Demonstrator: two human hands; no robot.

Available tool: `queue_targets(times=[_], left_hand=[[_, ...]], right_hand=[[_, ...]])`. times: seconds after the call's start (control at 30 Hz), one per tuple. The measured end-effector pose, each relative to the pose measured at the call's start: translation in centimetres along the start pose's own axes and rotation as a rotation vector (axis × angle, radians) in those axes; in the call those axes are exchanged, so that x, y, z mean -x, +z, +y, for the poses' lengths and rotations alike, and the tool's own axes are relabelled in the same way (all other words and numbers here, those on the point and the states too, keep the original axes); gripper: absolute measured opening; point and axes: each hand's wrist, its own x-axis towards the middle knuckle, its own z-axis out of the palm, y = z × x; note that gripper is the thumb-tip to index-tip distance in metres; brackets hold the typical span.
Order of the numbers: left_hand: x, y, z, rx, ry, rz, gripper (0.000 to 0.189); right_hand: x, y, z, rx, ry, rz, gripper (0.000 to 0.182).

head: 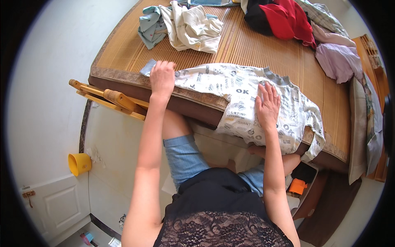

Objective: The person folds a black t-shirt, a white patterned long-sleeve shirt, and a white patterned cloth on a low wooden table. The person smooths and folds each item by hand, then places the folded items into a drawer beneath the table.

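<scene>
A white long-sleeved child's shirt (240, 100) with grey and black print lies spread over the front edge of a bed, its grey collar (276, 76) towards the far side. My left hand (162, 77) rests over the end of its outstretched left-side sleeve, beside the grey cuff (148, 68). The fingertips there are bent, and whether they pinch the cloth is unclear. Flat on the shirt's chest, just below the collar, lies my right hand (268, 103) with fingers slightly apart. The other sleeve (316, 139) bends down over the bed's edge.
A bamboo mat (237, 43) covers the bed. Crumpled cream and blue-green clothes (191, 29) sit at the back left, red and lilac ones (287, 20) at the back right. A wooden folding frame (114, 98) juts out left. An open drawer (304, 197) is at lower right.
</scene>
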Motion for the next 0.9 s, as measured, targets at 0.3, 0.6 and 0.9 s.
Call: queue_targets(times=[0.3,0.6,0.9], left_hand=[[0.3,0.8,-0.6,0.221,0.249,-0.027,0.002],[-0.1,1.1,0.4,0.62,0.128,-0.305,0.063],[-5.2,3.1,3.7,0.689,0.037,-0.53,0.029]], right_hand=[[-2.1,-0.6,-4.6,0.14,0.095,-0.155,0.046],[-3.5,3.8,-11.4,-0.18,-0.265,-0.072,0.045],[-3.5,4.0,-11.4,-0.157,-0.257,-0.049,0.046]])
